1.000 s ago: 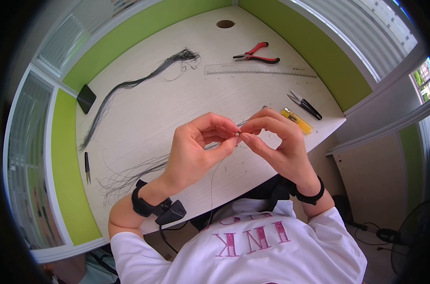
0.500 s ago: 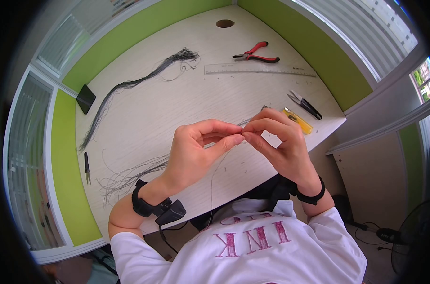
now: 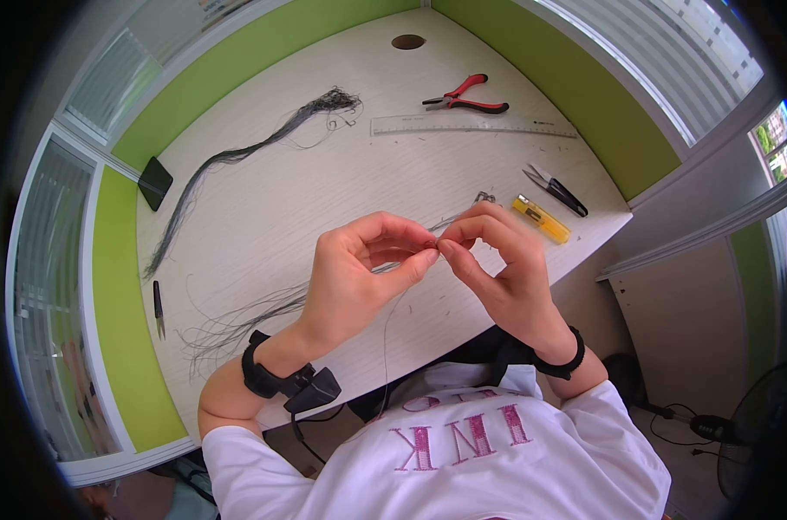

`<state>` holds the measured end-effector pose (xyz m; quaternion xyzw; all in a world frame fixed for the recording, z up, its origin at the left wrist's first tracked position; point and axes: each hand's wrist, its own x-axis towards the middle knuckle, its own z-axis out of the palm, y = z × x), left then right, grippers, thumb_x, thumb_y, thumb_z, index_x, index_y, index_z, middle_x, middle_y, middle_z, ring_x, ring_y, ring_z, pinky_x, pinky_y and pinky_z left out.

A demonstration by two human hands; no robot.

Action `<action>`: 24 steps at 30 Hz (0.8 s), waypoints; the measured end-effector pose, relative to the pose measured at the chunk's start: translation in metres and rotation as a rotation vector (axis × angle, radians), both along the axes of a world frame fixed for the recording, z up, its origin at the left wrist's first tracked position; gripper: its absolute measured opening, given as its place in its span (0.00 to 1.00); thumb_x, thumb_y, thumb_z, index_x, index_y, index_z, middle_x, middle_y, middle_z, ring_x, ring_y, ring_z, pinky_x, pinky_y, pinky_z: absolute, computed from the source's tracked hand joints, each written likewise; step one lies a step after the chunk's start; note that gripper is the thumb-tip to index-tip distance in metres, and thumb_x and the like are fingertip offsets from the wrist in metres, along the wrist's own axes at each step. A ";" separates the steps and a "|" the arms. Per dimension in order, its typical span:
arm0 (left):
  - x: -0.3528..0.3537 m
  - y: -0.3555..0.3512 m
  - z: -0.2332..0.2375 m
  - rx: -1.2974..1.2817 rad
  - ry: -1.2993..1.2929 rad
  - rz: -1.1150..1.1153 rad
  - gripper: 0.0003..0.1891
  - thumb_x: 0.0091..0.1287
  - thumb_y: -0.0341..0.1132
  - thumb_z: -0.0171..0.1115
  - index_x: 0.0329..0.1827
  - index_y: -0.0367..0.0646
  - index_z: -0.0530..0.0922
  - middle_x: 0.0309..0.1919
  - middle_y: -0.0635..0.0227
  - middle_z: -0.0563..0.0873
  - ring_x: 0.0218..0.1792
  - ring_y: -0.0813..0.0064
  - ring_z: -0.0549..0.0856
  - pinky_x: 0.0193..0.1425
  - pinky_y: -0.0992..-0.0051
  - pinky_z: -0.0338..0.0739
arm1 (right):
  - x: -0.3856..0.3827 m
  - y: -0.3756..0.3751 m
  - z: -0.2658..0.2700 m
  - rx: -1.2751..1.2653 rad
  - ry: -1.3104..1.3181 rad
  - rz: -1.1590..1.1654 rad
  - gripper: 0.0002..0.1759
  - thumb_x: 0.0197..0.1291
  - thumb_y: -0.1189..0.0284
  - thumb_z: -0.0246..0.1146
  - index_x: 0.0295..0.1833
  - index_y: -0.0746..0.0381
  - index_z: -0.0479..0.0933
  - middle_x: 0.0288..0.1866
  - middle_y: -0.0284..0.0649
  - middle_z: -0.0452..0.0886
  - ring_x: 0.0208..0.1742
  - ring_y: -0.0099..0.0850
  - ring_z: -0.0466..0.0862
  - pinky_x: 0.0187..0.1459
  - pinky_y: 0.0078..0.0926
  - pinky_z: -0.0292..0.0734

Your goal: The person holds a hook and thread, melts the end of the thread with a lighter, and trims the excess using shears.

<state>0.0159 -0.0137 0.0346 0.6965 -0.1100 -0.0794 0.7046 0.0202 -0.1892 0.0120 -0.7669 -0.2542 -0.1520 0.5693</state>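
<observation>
My left hand and my right hand meet fingertip to fingertip above the table. Thumb and forefinger of the left are pinched on a thin dark thread, which hangs down toward the shirt. The right thumb and forefinger are also pressed together at the same spot; what lies between them is too small to make out. Beneath the hands a bundle of dark threads runs across the table, fanned out at its left end. Small metal pieces lie just behind the right hand.
On the table lie another dark thread bundle, red-handled pliers, a clear ruler, black snips, a yellow box, tweezers and a black flat object. Green partitions stand around.
My right hand has shifted slightly left and its fingers have changed pose, showing more of the metal pieces and the yellow box. The left hand stays nearly in place.
</observation>
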 end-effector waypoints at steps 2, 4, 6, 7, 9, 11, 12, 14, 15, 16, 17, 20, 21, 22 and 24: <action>0.000 -0.001 0.000 -0.011 -0.010 -0.003 0.07 0.59 0.23 0.64 0.40 0.33 0.79 0.36 0.62 0.85 0.40 0.77 0.84 0.50 0.78 0.79 | 0.000 0.002 -0.002 0.013 -0.014 -0.016 0.04 0.51 0.80 0.65 0.32 0.65 0.76 0.29 0.36 0.77 0.31 0.30 0.76 0.34 0.24 0.69; -0.001 -0.001 0.001 -0.021 -0.020 -0.006 0.07 0.59 0.23 0.65 0.40 0.33 0.79 0.37 0.62 0.85 0.41 0.77 0.84 0.50 0.78 0.79 | 0.000 0.003 -0.002 0.027 -0.044 -0.035 0.04 0.51 0.81 0.65 0.33 0.65 0.76 0.29 0.37 0.77 0.31 0.30 0.76 0.35 0.24 0.69; -0.001 -0.001 0.003 0.003 -0.026 0.008 0.07 0.59 0.23 0.64 0.39 0.33 0.80 0.36 0.61 0.85 0.40 0.77 0.85 0.50 0.78 0.79 | -0.001 0.004 -0.003 0.028 -0.047 -0.036 0.04 0.51 0.81 0.65 0.33 0.65 0.76 0.29 0.37 0.77 0.31 0.30 0.76 0.35 0.25 0.70; -0.001 0.000 0.003 0.002 -0.026 0.008 0.07 0.59 0.23 0.64 0.39 0.33 0.80 0.36 0.61 0.85 0.40 0.77 0.85 0.50 0.78 0.79 | -0.001 0.004 -0.003 0.030 -0.050 -0.037 0.04 0.51 0.81 0.65 0.33 0.65 0.76 0.29 0.37 0.77 0.31 0.30 0.76 0.34 0.25 0.70; 0.000 0.002 0.004 0.061 -0.024 -0.026 0.08 0.60 0.19 0.61 0.42 0.29 0.77 0.38 0.56 0.84 0.42 0.72 0.85 0.52 0.75 0.80 | -0.002 0.004 -0.002 0.043 -0.032 -0.028 0.04 0.51 0.81 0.64 0.33 0.65 0.76 0.29 0.37 0.77 0.31 0.30 0.76 0.35 0.25 0.70; 0.000 0.002 0.003 0.057 -0.031 -0.026 0.07 0.61 0.19 0.61 0.42 0.29 0.78 0.38 0.56 0.84 0.42 0.72 0.85 0.51 0.75 0.80 | -0.003 0.004 -0.002 0.056 -0.014 -0.021 0.04 0.51 0.81 0.64 0.33 0.65 0.76 0.29 0.37 0.77 0.31 0.30 0.76 0.35 0.25 0.70; 0.000 0.002 0.002 0.054 -0.039 -0.027 0.07 0.61 0.19 0.60 0.41 0.29 0.78 0.37 0.56 0.84 0.41 0.72 0.85 0.51 0.75 0.81 | -0.003 0.004 -0.004 0.062 -0.021 -0.029 0.05 0.50 0.81 0.65 0.33 0.65 0.76 0.29 0.36 0.77 0.31 0.30 0.76 0.35 0.24 0.69; -0.001 0.002 0.002 0.059 -0.033 -0.023 0.06 0.61 0.19 0.60 0.41 0.29 0.77 0.37 0.57 0.84 0.41 0.72 0.85 0.51 0.75 0.80 | -0.003 0.005 -0.005 0.069 -0.028 -0.039 0.05 0.50 0.81 0.65 0.33 0.64 0.76 0.29 0.36 0.77 0.31 0.29 0.76 0.35 0.24 0.69; -0.001 0.002 0.003 0.063 -0.027 -0.017 0.06 0.61 0.20 0.61 0.41 0.30 0.77 0.37 0.58 0.84 0.41 0.73 0.85 0.50 0.75 0.80 | -0.003 0.006 -0.005 0.035 -0.081 -0.069 0.06 0.48 0.82 0.65 0.32 0.63 0.76 0.29 0.35 0.77 0.30 0.29 0.76 0.35 0.24 0.67; -0.001 0.002 0.002 0.063 -0.026 -0.018 0.06 0.61 0.20 0.61 0.41 0.30 0.77 0.37 0.58 0.84 0.41 0.73 0.85 0.50 0.75 0.80 | -0.003 0.006 -0.005 0.000 -0.133 -0.098 0.07 0.47 0.82 0.66 0.32 0.63 0.76 0.29 0.34 0.77 0.30 0.29 0.75 0.34 0.24 0.66; -0.001 0.001 0.002 0.031 -0.006 -0.003 0.06 0.60 0.21 0.62 0.39 0.31 0.78 0.36 0.61 0.84 0.40 0.76 0.84 0.50 0.77 0.80 | -0.003 0.007 -0.006 0.001 -0.131 -0.099 0.07 0.47 0.82 0.66 0.32 0.63 0.76 0.29 0.34 0.77 0.30 0.29 0.75 0.34 0.24 0.66; -0.001 0.001 0.001 -0.003 0.025 0.008 0.05 0.59 0.23 0.63 0.37 0.33 0.79 0.35 0.65 0.84 0.39 0.80 0.83 0.49 0.79 0.79 | -0.003 0.007 -0.006 -0.043 -0.189 -0.134 0.08 0.45 0.82 0.67 0.31 0.61 0.75 0.29 0.34 0.77 0.30 0.28 0.75 0.34 0.25 0.64; 0.000 0.001 0.001 -0.005 0.035 0.003 0.05 0.59 0.23 0.63 0.38 0.33 0.78 0.35 0.65 0.84 0.39 0.80 0.83 0.49 0.79 0.79 | -0.003 0.007 -0.006 -0.043 -0.192 -0.141 0.08 0.45 0.82 0.67 0.31 0.61 0.75 0.29 0.34 0.77 0.30 0.29 0.75 0.34 0.25 0.64; 0.000 0.002 0.000 -0.006 0.035 0.004 0.05 0.59 0.23 0.63 0.38 0.33 0.78 0.35 0.65 0.84 0.39 0.80 0.83 0.49 0.79 0.79 | -0.003 0.007 -0.006 -0.043 -0.195 -0.148 0.08 0.45 0.82 0.67 0.30 0.61 0.75 0.29 0.34 0.77 0.30 0.29 0.75 0.33 0.25 0.64; 0.000 0.002 0.000 -0.030 0.053 -0.006 0.06 0.59 0.23 0.63 0.38 0.33 0.78 0.35 0.65 0.84 0.39 0.80 0.83 0.48 0.80 0.79 | -0.003 0.005 -0.006 -0.048 -0.199 -0.155 0.08 0.45 0.82 0.67 0.31 0.62 0.75 0.30 0.34 0.77 0.30 0.29 0.75 0.34 0.25 0.64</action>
